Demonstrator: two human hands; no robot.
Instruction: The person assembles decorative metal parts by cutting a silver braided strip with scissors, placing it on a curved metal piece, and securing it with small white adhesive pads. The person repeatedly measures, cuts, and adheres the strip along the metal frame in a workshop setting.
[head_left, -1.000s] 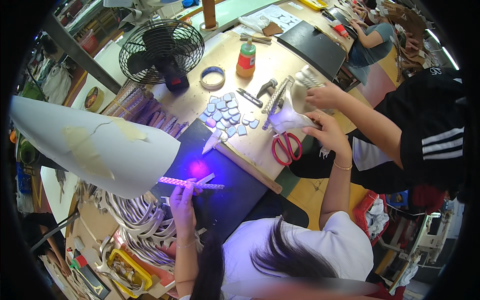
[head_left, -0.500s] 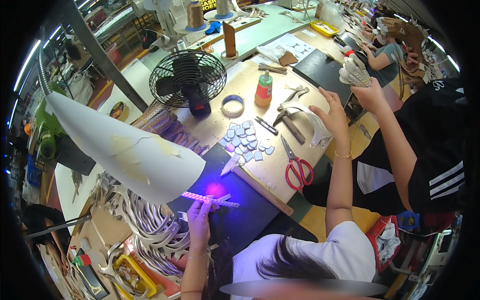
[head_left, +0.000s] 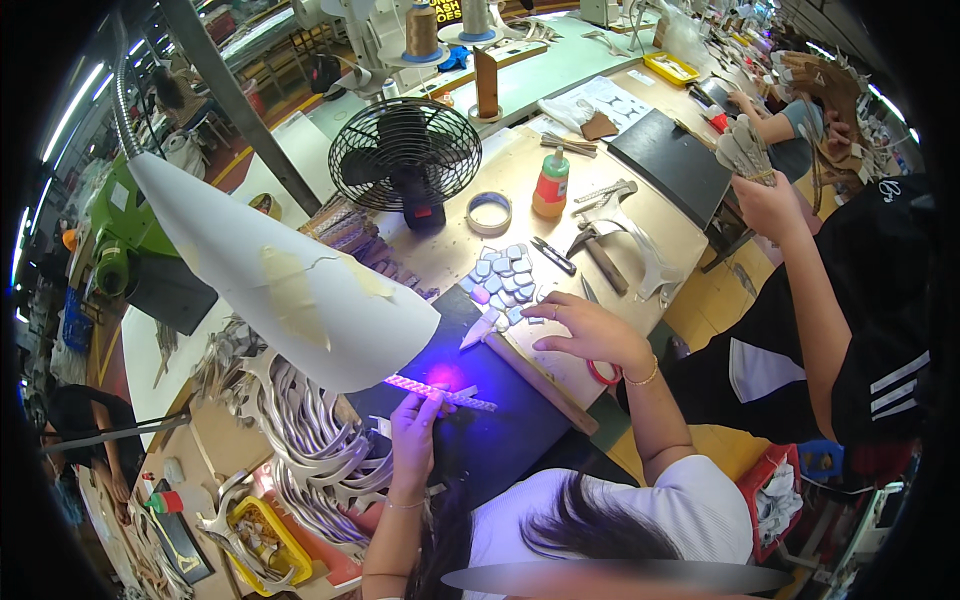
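Note:
My left hand (head_left: 412, 432) pinches a narrow braided strap (head_left: 468, 401) over a dark mat (head_left: 500, 450), just past the rim of a white cone-shaped lamp shade (head_left: 290, 285). Violet light falls on the strap and fingertips. Fingers apart and holding nothing, my right hand (head_left: 595, 335) hovers beside a pile of small pale rounded pieces (head_left: 506, 272). Below it lie scissors, mostly hidden, with a red handle (head_left: 601, 374) showing. Between my hands a hammer (head_left: 540, 380) with a wooden handle rests across the mat's edge.
Beyond the pile are thread nippers (head_left: 553, 255), a tape roll (head_left: 489, 213), a glue bottle (head_left: 551, 188) and a black fan (head_left: 405, 165). Many pale straps (head_left: 320, 440) hang at the left. At the right, another person's hand (head_left: 770, 205) grips a bundle of pale strips (head_left: 743, 148).
My right hand has come down and left from near the other person toward the small pieces, now covering most of the scissors. My left hand still holds the strap. The whole view has shifted slightly.

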